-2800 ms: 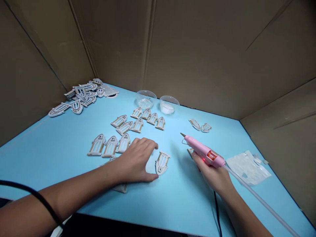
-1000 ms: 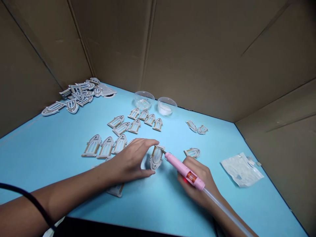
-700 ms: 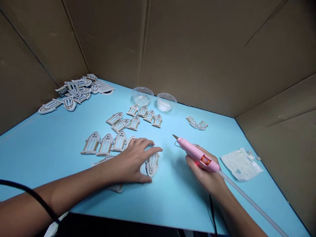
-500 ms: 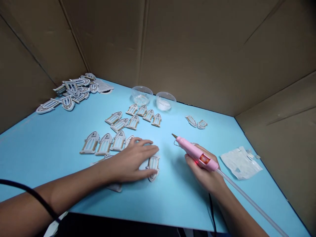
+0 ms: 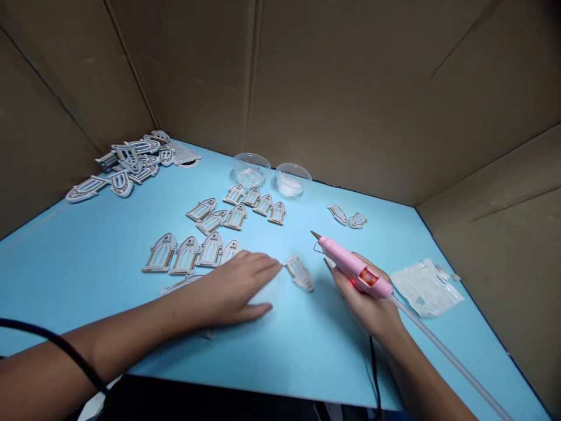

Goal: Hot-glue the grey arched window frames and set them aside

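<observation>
In my right hand (image 5: pixel 368 298) is a pink hot glue gun (image 5: pixel 348 260), its nozzle pointing up and left and a long clear glue stick (image 5: pixel 438 345) trailing from its rear. Part of another small piece (image 5: pixel 328 264) shows beside that hand's fingers, mostly hidden. My left hand (image 5: pixel 243 286) hovers low or rests over the blue table with thumb and fingers apart, holding nothing visible. Just right of its fingertips lies a small arched window-shaped piece (image 5: pixel 299 273), slightly blurred. Several similar arched pieces (image 5: pixel 186 255) lie left of and partly under my left hand and forearm.
More arched pieces (image 5: pixel 236 217) lie mid-table, with two (image 5: pixel 338 214) at the right. A heap of them (image 5: pixel 127 158) fills the far left corner. Two clear plastic bowls (image 5: pixel 293 179) stand at the back. A white plastic packet (image 5: pixel 427 288) lies right. Cardboard walls (image 5: pixel 333 93) enclose the table.
The arched piece near my left hand has moved right and turned, away from the thumb. My right hand with the glue gun has shifted slightly right.
</observation>
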